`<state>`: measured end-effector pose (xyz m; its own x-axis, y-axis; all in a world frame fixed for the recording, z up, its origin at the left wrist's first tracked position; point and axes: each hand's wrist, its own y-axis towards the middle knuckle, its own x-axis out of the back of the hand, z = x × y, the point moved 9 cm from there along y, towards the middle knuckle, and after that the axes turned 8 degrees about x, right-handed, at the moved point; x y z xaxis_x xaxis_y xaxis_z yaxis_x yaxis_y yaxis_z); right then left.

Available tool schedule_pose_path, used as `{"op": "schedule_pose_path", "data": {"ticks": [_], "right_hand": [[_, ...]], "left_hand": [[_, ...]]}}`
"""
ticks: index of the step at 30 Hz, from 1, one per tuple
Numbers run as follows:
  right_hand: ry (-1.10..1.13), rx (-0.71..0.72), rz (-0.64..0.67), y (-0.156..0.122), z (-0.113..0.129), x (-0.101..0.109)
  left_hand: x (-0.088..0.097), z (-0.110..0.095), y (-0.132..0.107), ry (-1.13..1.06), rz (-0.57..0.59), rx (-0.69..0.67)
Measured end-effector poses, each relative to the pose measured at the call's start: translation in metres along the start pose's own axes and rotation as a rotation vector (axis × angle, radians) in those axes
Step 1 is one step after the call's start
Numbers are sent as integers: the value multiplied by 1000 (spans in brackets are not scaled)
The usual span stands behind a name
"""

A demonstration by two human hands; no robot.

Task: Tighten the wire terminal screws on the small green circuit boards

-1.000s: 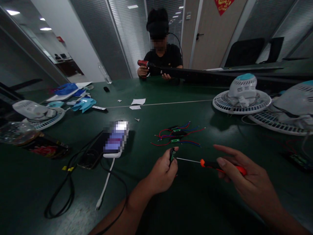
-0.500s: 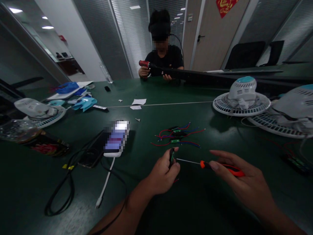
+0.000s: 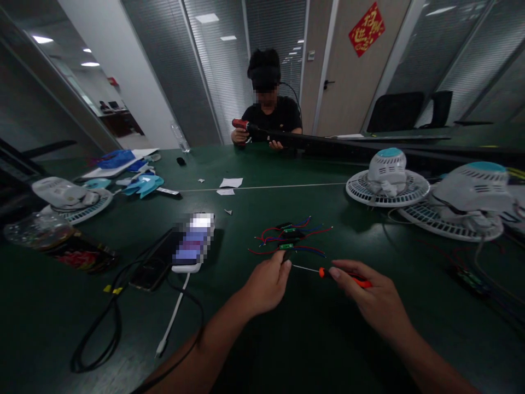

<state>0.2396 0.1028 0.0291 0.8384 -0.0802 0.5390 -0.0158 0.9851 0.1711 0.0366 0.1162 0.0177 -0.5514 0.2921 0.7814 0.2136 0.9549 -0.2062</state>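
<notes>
"What does the left hand (image 3: 264,284) have?"

"A small dark piece (image 3: 286,255), pinched between thumb and fingers; most of it is hidden by the hand. It sits over the green table (image 3: 246,350), just on the near side of some little circuit boards (image 3: 289,234) with red and blue wires."

"And the right hand (image 3: 365,290)?"

"Its fingers are closed around the handle of a screwdriver (image 3: 323,272) (orange and black, with a thin metal shaft). The shaft points across to the left thumb, and the tip is right beside it; whether the tip touches the dark piece, I can't tell."

"What lies around them?"

"On the left, a lit phone (image 3: 192,243) with a white cable (image 3: 174,317), and a bottle (image 3: 82,253) on its side. On the right, two white fan units (image 3: 388,174) stand well apart from the hands."

"Anyone else there?"

"Across the table, a person in a black top (image 3: 273,114) holds a red power tool (image 3: 240,124) at the end of a long black bar (image 3: 328,142)."
</notes>
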Motion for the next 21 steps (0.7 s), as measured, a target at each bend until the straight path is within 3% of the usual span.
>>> {"op": "schedule_pose_path", "data": {"ticks": [4,8,13,21], "right_hand": [[-22,-8,83,-1,-5,-15],[-60,-46,124,-1,-11,-16],[-75,-101,98,0,-17,-9],[-24,-85,-38,1,-11,5]], "left_hand": [[3,0,21,179,-19,40],[0,3,35,329,-5,75],[3,-2,38,409,-14,18],[17,-1,33,464,-159,-3]]}}
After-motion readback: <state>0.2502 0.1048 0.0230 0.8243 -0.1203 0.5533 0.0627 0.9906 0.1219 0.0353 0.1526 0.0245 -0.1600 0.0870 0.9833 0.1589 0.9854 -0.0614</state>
